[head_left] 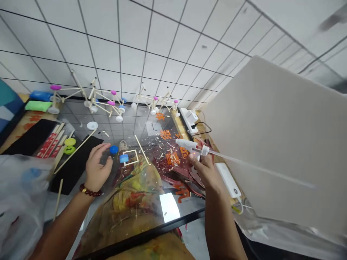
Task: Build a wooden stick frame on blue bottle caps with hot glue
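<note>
My right hand (206, 169) is wrapped around the handle of a white hot glue gun (187, 144). A long clear glue stick (255, 165) sticks out of its back end, and the nozzle points left. My left hand (98, 164) is open, thumb and fingers apart, beside a blue bottle cap (114, 149); whether a fingertip touches the cap I cannot tell. Just to the right, a small square frame of wooden sticks (137, 156) lies on the glass table with a light blue cap (124, 158) at its left side. A loose wooden stick (142, 150) rests beyond it.
Stick models with caps (114, 103) line the tiled wall. Wood scraps and pliers (187, 175) lie at centre right. A power strip (189, 121), a white box (227, 180) and a large white board (273, 137) stand right. Yellow-green caps (69, 150) and a plastic bag (24, 202) are left.
</note>
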`<state>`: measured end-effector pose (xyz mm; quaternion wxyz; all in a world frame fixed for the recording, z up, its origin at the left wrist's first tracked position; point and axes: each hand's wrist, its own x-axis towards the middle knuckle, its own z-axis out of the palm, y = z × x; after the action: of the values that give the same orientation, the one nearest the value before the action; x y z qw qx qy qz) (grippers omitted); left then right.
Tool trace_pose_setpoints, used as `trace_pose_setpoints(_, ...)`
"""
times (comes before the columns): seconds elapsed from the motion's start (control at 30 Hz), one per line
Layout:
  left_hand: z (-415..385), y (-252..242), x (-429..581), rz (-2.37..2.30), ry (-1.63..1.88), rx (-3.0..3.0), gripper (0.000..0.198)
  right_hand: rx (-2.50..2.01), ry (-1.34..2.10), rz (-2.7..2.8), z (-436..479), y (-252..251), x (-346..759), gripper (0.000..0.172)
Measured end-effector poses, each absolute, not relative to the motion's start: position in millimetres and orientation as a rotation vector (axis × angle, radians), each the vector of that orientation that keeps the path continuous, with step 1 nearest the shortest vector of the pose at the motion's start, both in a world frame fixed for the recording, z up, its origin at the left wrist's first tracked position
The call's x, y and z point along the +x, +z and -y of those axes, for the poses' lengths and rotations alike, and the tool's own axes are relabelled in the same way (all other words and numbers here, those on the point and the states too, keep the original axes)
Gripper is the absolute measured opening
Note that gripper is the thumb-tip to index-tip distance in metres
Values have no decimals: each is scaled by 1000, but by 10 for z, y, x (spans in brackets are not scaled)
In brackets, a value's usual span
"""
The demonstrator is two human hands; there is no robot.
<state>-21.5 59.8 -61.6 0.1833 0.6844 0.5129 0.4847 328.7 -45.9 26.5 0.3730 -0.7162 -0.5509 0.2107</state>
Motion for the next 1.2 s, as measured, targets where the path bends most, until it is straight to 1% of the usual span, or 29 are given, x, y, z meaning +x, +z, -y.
trace_pose_setpoints(0.13, -588, -609, -208, -1468, 1358, 1920, 38, -1685, 803, 1435, 299, 236, 2876, 37)
trace_pose_setpoints(0.37, -574, -580, -198, -1417, 1359, 1961, 39, -1546, 1006, 1641, 43, 118, 2578, 39)
trace_pose_setpoints(0.47, -579, -568, -189, -1425, 1343, 1972, 40, -1563, 1002, 1730, -7, 69, 2534, 39)
trace_pose_setpoints(0.7, -578, -566, -173, -1465, 1283, 1937, 39, -1716, 874, 1843, -100, -108, 2487, 34)
trace_pose_setpoints(0.87, -578, -570, -170, -1479, 1255, 1929, 39, -1703, 928, 1858, -156, -193, 2489, 34)
trace_pose_setpoints(1.2, -590, -568, -173, -1471, 1258, 1945, 39, -1779, 852, 1864, -173, -247, 2522, 35)
